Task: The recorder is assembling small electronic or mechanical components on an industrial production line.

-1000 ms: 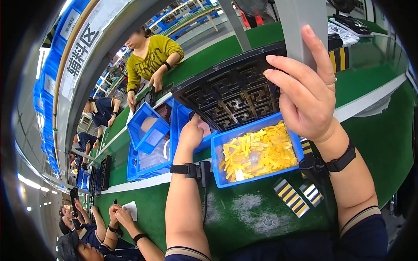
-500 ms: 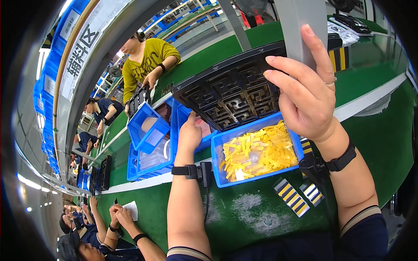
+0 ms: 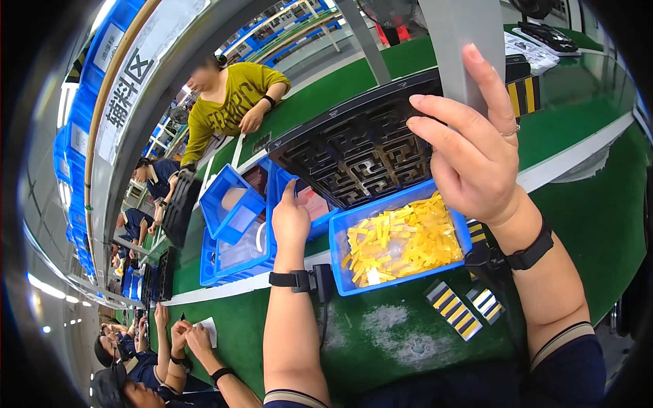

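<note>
Two hands work over a green counter (image 3: 408,340). Left hand (image 3: 291,219) rests with fingers curled on the edge of a blue bin (image 3: 303,204), gripping nothing visible. Right hand (image 3: 476,160) hovers with fingers loosely spread above a black patterned tray (image 3: 354,156), just behind a blue bin of yellow pieces (image 3: 401,241).

White sign (image 3: 139,85) on the left blue wall; white-labelled blue bins (image 3: 80,139) beneath.

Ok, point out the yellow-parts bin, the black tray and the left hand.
Yellow-parts bin (image 3: 398,289): head view, on its front wall.
Black tray (image 3: 354,160): head view, on its patterned middle.
Left hand (image 3: 291,221): head view, on the back of the hand.
</note>
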### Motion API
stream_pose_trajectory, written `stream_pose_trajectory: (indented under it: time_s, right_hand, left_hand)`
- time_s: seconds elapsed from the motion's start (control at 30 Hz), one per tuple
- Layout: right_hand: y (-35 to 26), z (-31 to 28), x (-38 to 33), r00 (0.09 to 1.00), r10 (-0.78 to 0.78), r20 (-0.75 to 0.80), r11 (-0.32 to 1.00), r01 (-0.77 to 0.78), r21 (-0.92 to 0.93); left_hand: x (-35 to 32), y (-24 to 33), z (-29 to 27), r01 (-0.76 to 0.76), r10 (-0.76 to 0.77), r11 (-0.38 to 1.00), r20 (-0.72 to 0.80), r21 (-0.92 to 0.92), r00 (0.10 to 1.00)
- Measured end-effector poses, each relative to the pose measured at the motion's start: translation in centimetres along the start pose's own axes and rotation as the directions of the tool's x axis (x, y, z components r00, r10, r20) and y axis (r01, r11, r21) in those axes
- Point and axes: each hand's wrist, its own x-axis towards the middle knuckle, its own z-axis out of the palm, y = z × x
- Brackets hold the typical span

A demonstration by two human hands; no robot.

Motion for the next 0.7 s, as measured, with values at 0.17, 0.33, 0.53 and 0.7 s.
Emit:
stream_pose_trajectory:
  time_s: [0.17, 0.33, 0.53, 0.7]
  right_hand:
    - [-0.1, 0.0, 0.2, 1.000, -0.006, 0.000, 1.000, 0.006, -0.005]
    - [-0.6, -0.2, 0.6, 0.999, 0.007, 0.035, 0.998, -0.005, -0.062]
    - [-0.6, -0.2, 0.7, 1.000, -0.001, 0.029, 0.998, 0.003, -0.066]
    - [-0.6, -0.2, 0.6, 0.999, -0.004, 0.035, 0.998, 0.006, -0.062]
  left_hand:
    - [-0.5, 0.4, -0.5, 0.005, -0.006, 1.000, 0.053, 0.020, 0.999]
    - [0.0, -0.1, -0.4, -0.116, 0.111, 0.992, 0.111, 0.047, 0.988]
    - [1.2, -0.8, -0.1, -0.184, 0.180, 0.983, 0.298, -0.015, 0.938]
    - [1.9, -1.1, 0.2, -0.159, 0.166, 0.986, 0.422, -0.052, 0.891]
